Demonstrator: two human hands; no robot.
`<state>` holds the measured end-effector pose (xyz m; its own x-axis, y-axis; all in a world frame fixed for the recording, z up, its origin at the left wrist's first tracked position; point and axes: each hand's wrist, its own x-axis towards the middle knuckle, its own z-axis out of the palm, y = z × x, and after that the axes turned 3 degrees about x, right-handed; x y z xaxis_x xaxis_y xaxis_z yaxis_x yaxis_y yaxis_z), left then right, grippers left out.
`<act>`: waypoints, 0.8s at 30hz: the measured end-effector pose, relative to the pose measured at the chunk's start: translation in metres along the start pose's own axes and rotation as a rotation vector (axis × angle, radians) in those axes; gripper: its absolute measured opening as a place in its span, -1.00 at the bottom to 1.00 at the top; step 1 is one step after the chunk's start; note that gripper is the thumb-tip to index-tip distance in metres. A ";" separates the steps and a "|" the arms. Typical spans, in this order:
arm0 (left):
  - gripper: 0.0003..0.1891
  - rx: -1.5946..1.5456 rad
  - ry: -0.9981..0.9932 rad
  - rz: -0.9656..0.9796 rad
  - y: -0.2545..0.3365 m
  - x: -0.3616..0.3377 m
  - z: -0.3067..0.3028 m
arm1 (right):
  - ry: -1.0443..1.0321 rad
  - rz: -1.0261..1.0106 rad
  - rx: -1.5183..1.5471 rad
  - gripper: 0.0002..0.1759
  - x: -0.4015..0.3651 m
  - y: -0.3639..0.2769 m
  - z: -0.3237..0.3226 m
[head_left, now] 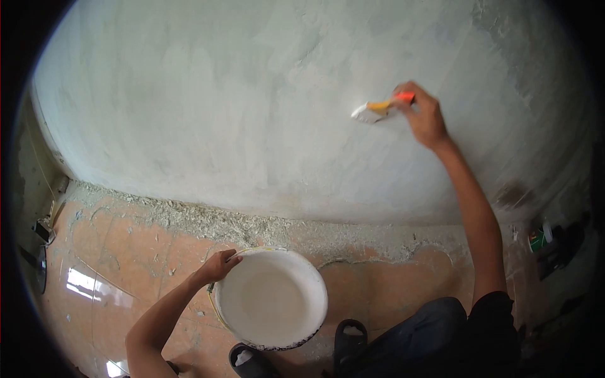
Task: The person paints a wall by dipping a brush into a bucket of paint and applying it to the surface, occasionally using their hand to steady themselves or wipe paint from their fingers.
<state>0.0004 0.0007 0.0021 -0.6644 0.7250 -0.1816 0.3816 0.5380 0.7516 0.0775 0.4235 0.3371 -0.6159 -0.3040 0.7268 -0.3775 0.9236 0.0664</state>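
My right hand is closed around the orange and yellow handle of a paintbrush. The brush's bristles are coated in white and lie at the wall, pointing left; whether they press on it is hard to tell. My left hand grips the upper left rim of a white bucket. Pale whitish liquid is inside the bucket, and its thin handle hangs down along the left side.
Scraped-off flakes lie along the foot of the wall on the orange tiled floor. My sandals are close to the bucket. Dark objects and a green item lie at the right; a dark object stands at the left.
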 end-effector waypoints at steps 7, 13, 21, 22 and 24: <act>-0.54 0.004 -0.016 0.008 0.004 -0.002 -0.003 | 0.325 -0.251 -0.103 -0.82 0.100 0.003 -0.102; -0.54 0.002 -0.027 -0.002 0.009 -0.002 -0.005 | 0.563 -0.598 -0.602 -0.83 0.119 -0.013 -0.117; -0.54 0.014 -0.020 -0.004 0.006 -0.001 -0.004 | 0.197 -0.568 -0.697 -0.77 0.026 0.014 -0.046; -0.55 0.018 -0.021 -0.005 0.004 0.000 -0.003 | 0.140 -0.578 -0.654 -0.76 0.007 0.010 -0.034; -0.55 0.026 -0.019 -0.003 0.004 0.000 -0.003 | 0.048 -0.619 -0.624 -0.77 -0.026 -0.001 -0.017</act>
<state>-0.0003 0.0013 0.0068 -0.6532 0.7315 -0.1956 0.3966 0.5506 0.7345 0.1055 0.4346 0.3294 -0.3905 -0.7952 0.4638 -0.1782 0.5596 0.8094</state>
